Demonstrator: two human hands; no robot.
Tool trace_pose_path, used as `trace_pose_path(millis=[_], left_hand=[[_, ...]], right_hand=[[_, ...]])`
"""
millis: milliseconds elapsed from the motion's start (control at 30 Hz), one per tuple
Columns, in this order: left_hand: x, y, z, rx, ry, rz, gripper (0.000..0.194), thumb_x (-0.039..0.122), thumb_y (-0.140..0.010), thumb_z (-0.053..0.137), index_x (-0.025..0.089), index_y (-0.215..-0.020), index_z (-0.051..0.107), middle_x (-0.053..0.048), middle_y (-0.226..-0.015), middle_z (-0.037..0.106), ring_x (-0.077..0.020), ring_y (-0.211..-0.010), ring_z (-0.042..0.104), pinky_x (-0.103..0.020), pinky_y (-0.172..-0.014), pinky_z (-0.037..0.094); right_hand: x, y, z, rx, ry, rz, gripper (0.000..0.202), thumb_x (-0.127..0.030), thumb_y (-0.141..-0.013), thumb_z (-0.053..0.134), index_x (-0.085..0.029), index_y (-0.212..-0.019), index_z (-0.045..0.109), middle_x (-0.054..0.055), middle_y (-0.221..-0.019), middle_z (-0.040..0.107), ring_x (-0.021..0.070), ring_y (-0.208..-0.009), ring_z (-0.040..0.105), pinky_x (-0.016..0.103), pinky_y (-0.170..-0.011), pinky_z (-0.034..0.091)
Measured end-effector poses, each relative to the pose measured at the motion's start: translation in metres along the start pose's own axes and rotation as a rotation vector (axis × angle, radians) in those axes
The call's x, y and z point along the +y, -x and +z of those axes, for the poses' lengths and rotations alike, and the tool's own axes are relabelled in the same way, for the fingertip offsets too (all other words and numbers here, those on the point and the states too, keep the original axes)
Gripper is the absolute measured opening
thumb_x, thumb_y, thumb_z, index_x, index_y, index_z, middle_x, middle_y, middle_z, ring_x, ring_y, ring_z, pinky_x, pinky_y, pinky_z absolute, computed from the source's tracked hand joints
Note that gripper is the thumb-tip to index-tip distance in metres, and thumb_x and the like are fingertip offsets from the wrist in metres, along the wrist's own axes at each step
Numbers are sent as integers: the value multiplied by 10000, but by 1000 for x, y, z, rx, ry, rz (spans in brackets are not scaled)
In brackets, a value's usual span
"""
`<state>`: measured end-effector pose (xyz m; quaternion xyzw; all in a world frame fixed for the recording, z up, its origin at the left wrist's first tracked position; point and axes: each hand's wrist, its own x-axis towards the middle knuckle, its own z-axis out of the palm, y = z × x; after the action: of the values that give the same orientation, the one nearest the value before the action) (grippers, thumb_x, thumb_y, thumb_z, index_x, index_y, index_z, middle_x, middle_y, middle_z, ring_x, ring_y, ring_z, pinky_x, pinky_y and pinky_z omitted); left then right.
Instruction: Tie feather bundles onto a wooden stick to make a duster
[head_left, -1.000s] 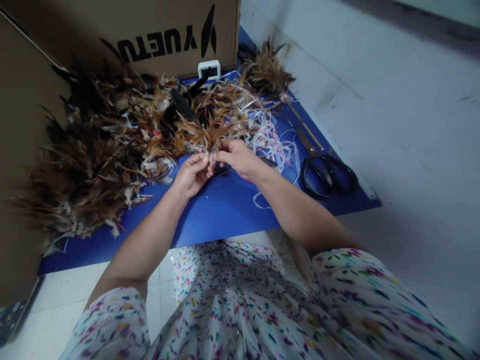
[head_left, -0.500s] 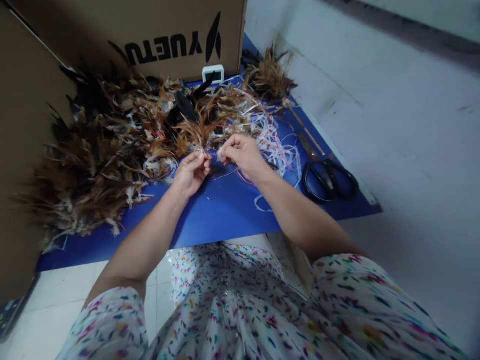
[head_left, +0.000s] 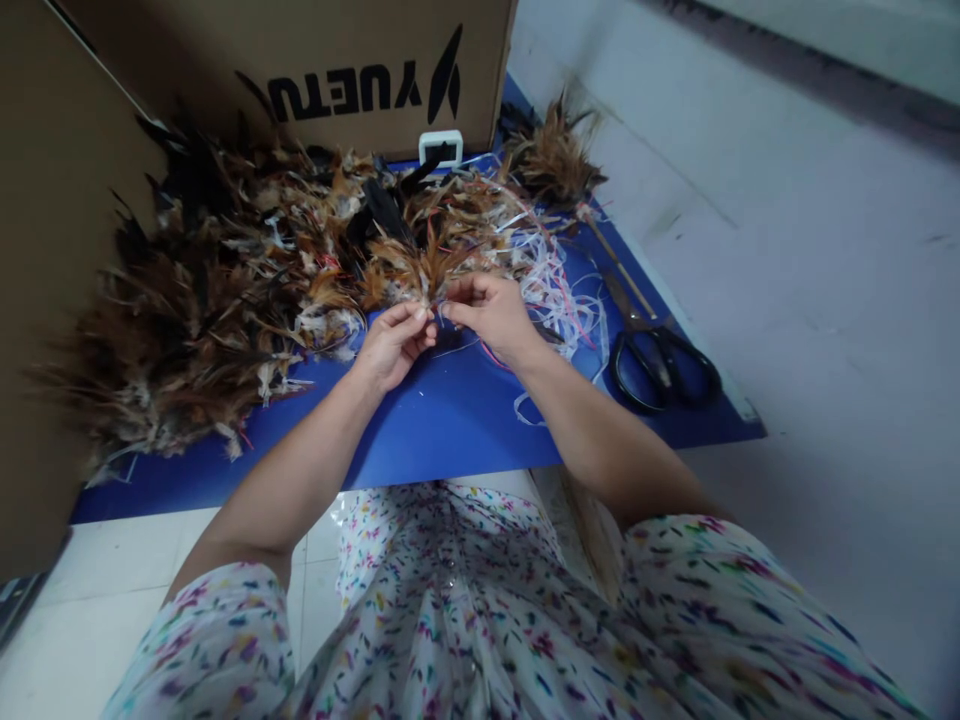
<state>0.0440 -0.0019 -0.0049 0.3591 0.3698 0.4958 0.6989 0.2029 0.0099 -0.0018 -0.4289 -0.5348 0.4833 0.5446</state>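
Note:
Between its thumb and fingers, my left hand (head_left: 396,345) pinches the base of a small bunch of brown feathers (head_left: 417,262), whose tips fan out away from me. Close beside it on the right, my right hand (head_left: 489,312) is closed in a pinch on a thin whitish strip (head_left: 441,312), right at the base of the bunch. How the strip lies around the quills is too small to tell. Behind and left of my hands spreads a big heap of brown and black feather bunches (head_left: 217,290), some bound with white or red strips.
A tangle of white and pink plastic strips (head_left: 555,290) lies right of my hands. Black-handled scissors (head_left: 664,365) lie near the blue table's (head_left: 450,430) right edge, by a feather duster (head_left: 555,160) with a wooden stick. A cardboard box (head_left: 360,40) and small white device (head_left: 441,148) stand behind.
My right hand has come in closer to my left hand, bringing the whitish strip up to the base of the feather bunch. The whole view has shifted slightly.

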Motion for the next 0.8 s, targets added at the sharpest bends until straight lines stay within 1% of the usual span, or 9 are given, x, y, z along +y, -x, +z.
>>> trace_pose_path(millis=[100, 200, 300, 433, 633, 700, 800], left_hand=[[-2, -1, 0, -4, -18, 9, 175, 140, -792, 785, 148, -678, 652, 25, -598, 613, -58, -538, 603, -150, -535, 511], [-2, -1, -1, 4, -34, 10, 162, 125, -794, 774, 144, -672, 670, 22, -590, 615, -55, -532, 593, -153, -544, 509], [-3, -2, -2, 16, -46, 7, 147, 119, -790, 774, 138, -676, 683, 19, -587, 622, -50, -530, 583, -154, -563, 513], [-3, -2, -3, 20, -33, 12, 162, 103, -787, 768, 131, -654, 679, 11, -578, 627, -49, -514, 575, -156, -565, 510], [0, -1, -2, 18, -5, 21, 183, 78, -805, 731, 133, -641, 670, 10, -568, 620, -48, -503, 572, -149, -552, 503], [1, -1, -2, 30, 10, 20, 184, 76, -816, 717, 132, -648, 669, 9, -569, 621, -46, -494, 569, -147, -546, 502], [2, -1, -3, 55, 26, 16, 175, 88, -819, 723, 134, -659, 666, 11, -576, 628, -49, -497, 583, -146, -552, 511]], right_hand=[[7, -2, 0, 2, 65, -50, 247, -304, -628, 810, -176, -727, 623, -20, -703, 631, 103, -661, 571, 266, -646, 495], [13, -2, 0, 15, 127, -74, 192, -285, -647, 782, -175, -690, 631, -22, -660, 625, 98, -617, 550, 260, -611, 473], [12, 0, 3, -11, 90, -30, 208, -297, -649, 800, -176, -680, 633, -30, -598, 609, 100, -554, 547, 259, -561, 469], [3, 3, 5, -29, -9, 61, 269, -338, -646, 835, -189, -675, 612, -42, -555, 603, 100, -516, 565, 248, -529, 484], [-2, 3, 3, -17, -126, 156, 166, -237, -699, 756, -192, -805, 636, -36, -656, 671, 89, -563, 619, 213, -530, 485], [-2, 4, 2, -30, -134, 159, 167, -238, -715, 740, -191, -847, 649, -28, -695, 693, 86, -583, 632, 208, -540, 488], [-2, 5, 2, -42, -118, 135, 211, -245, -690, 761, -182, -868, 666, -26, -691, 695, 91, -600, 643, 209, -551, 496]])
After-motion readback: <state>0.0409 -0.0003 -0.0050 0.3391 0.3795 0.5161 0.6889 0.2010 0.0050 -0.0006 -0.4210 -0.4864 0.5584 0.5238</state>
